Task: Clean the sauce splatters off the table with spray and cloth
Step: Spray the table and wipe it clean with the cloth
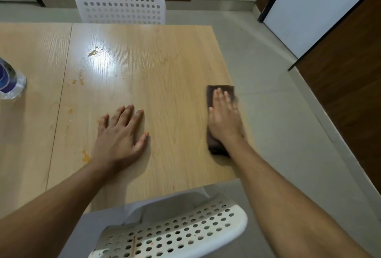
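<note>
Right hand (223, 117) lies flat, palm down, fingers straight and together, pressed on the dark brown cloth (218, 148). Not gripping it, just pinning it to the table (165, 61). The cloth is folded into a long strip lying along the table's right edge; its far end shows past the fingertips and its near end sticks out under the wrist. That hand is a bit motion-blurred.

Left hand (119, 136) is open too, fingers spread, palm flat on bare table well left of the cloth, holding nothing.

Orange sauce splatters (86, 157) are all left of the left hand: one blob by its wrist, small spots further out near the table seam, more around the glare patch (103, 61) toward the table's far side.

Clear bottle (10, 80) with a purple label stands at the table's left side, cut off by the frame; can't tell if it has a spray head.

White perforated chair (120, 7) at the table's far edge, and another (171, 235) at the near edge between the forearms.
</note>
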